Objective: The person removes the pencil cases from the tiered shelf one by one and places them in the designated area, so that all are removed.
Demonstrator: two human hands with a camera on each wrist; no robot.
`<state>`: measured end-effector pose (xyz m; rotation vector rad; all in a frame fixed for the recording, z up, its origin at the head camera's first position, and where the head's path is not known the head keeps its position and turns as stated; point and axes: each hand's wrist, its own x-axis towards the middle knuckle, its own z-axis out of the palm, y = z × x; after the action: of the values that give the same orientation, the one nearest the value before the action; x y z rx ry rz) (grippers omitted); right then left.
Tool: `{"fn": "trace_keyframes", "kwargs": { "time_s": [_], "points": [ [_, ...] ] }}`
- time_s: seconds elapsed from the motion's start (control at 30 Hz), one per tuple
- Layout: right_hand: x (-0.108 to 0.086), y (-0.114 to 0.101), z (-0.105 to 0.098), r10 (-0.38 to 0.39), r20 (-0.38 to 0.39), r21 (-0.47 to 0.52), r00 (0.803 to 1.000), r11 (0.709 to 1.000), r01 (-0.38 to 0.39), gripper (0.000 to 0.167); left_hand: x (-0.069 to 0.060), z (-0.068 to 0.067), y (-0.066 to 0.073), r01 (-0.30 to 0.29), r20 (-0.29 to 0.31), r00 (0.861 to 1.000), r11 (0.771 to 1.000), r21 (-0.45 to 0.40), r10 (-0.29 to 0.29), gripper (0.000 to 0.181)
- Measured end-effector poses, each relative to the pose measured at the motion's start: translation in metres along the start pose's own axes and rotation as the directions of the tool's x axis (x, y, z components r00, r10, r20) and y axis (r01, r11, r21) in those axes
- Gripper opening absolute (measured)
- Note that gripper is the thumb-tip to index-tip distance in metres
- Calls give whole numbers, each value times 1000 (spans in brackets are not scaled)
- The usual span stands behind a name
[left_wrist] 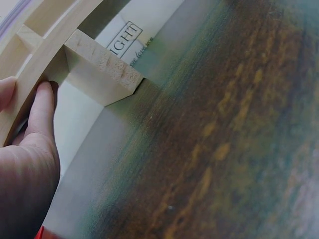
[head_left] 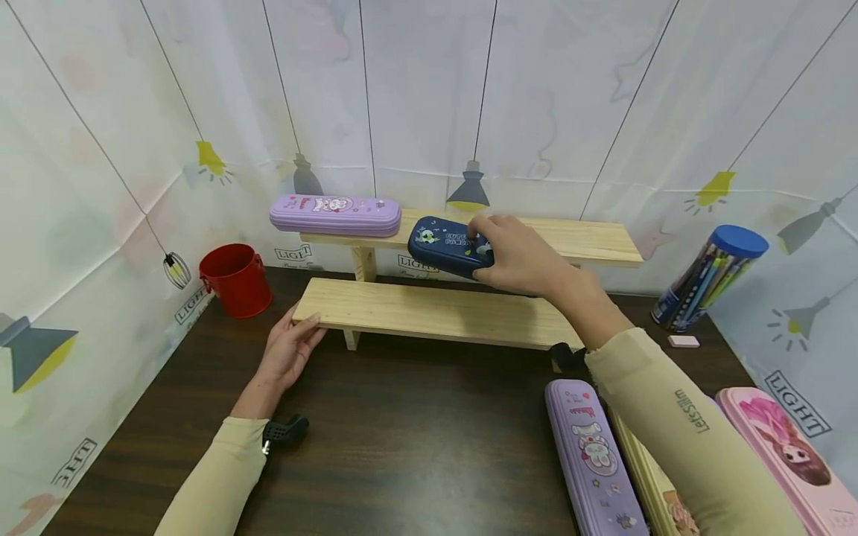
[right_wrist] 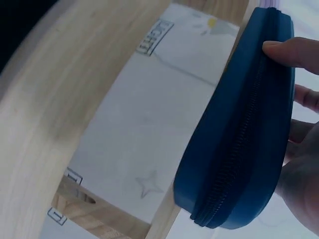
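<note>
A two-tier wooden shelf (head_left: 429,309) stands at the back of the dark table. My left hand (head_left: 287,350) grips the left end of its lower board, thumb on top and fingers beneath; the left wrist view shows the hand (left_wrist: 30,154) at the board's edge. My right hand (head_left: 519,257) pinches a dark blue pencil case (head_left: 445,246) at its right end, at the front edge of the upper board. In the right wrist view the zipped side of the blue case (right_wrist: 239,124) faces the camera. A purple case (head_left: 335,216) lies on the upper board's left end.
A red bucket (head_left: 237,281) stands left of the shelf. At the right are a blue-lidded pen tub (head_left: 707,279) and an eraser (head_left: 684,342). Another purple case (head_left: 595,454), a yellow case (head_left: 643,469) and a pink case (head_left: 791,454) lie at the front right.
</note>
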<state>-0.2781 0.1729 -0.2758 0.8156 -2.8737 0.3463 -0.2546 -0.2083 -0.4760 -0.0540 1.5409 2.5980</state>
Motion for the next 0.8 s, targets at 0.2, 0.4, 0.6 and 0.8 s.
{"fn": "trace_keyframes", "kwargs": {
  "time_s": [0.2, 0.4, 0.6, 0.8],
  "points": [
    [-21, -11, 6, 0, 20, -29, 1000, 1000, 0, 59, -1, 1, -1, -1, 3, 1000, 1000, 0, 1, 76],
    [-44, -20, 16, -17, 55, 5, 998, 1000, 17, 68, -1, 2, 1, -2, 5, 1000, 1000, 4, 2, 77],
    [-69, -29, 29, -10, 115, 18, 993, 1000, 8, 77, -1, 2, 1, -7, 7, 1000, 1000, 11, 7, 77],
    [-94, -37, 44, 42, 177, 36, 983, 998, -49, 87, -2, 3, 1, 2, 0, 1000, 1000, 14, -2, 77]
  ]
}}
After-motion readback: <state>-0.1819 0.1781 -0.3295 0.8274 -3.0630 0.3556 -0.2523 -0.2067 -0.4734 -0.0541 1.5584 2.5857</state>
